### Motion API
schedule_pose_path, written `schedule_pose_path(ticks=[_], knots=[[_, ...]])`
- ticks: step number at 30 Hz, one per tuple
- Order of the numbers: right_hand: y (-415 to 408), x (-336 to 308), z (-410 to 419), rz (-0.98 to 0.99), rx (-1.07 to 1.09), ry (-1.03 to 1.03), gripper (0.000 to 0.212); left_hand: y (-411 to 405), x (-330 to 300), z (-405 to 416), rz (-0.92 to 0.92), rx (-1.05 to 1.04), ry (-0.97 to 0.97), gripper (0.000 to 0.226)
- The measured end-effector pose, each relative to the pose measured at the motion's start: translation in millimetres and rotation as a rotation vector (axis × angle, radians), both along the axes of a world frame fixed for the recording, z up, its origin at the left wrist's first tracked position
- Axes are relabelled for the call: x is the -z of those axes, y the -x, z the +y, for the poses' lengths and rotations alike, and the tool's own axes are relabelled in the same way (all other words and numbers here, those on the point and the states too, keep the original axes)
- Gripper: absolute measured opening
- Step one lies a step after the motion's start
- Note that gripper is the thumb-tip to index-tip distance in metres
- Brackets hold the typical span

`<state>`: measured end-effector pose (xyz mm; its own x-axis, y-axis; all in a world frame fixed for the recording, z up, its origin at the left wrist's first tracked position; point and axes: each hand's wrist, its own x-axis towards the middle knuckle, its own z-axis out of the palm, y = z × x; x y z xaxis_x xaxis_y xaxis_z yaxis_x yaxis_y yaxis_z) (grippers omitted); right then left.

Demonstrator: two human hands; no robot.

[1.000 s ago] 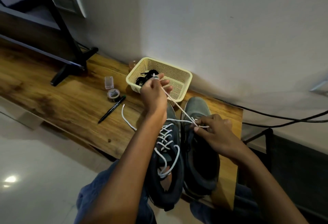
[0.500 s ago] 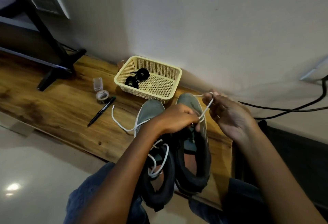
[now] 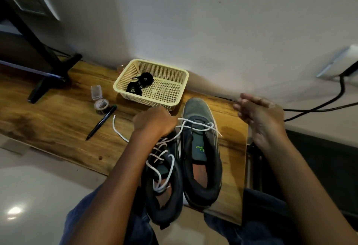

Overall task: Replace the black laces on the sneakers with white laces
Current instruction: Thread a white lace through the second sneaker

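Right sneaker [image 3: 201,147] on table [image 3: 58,124], just before basket [image 3: 151,83]; white lace [image 3: 195,126] through front eyelets only. Left hand [image 3: 155,122] clenched on lace; right hand [image 3: 259,116] released, apart. Lace limp, light: pinch at stiff tip.

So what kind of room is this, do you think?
Probably a home living room or bedroom: a wooden bench or low table against a plain wall, what looks like a TV stand, a wall socket.

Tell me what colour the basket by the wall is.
Pale yellow, a perforated plastic basket, seen clearly in the head view.
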<state>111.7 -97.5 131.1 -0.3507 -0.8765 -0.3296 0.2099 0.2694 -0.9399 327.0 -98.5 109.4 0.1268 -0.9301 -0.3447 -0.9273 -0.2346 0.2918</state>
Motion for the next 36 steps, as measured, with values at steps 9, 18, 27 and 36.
schedule_pose_path(ticks=[9,18,27,36], knots=[[-8,29,-1,0.935,-0.837,-0.252,0.016,3,0,4,-0.16,-0.045,0.109,0.048],[-14,18,0,0.909,-0.73,0.127,0.002,44,0,11,0.196,0.377,0.404,0.038],[0,22,-1,0.84,-0.662,-0.014,0.02,28,-7,7,0.469,0.089,0.41,0.012],[-16,26,-1,0.877,-0.836,0.038,0.029,29,-2,9,0.486,0.12,0.179,0.007]])
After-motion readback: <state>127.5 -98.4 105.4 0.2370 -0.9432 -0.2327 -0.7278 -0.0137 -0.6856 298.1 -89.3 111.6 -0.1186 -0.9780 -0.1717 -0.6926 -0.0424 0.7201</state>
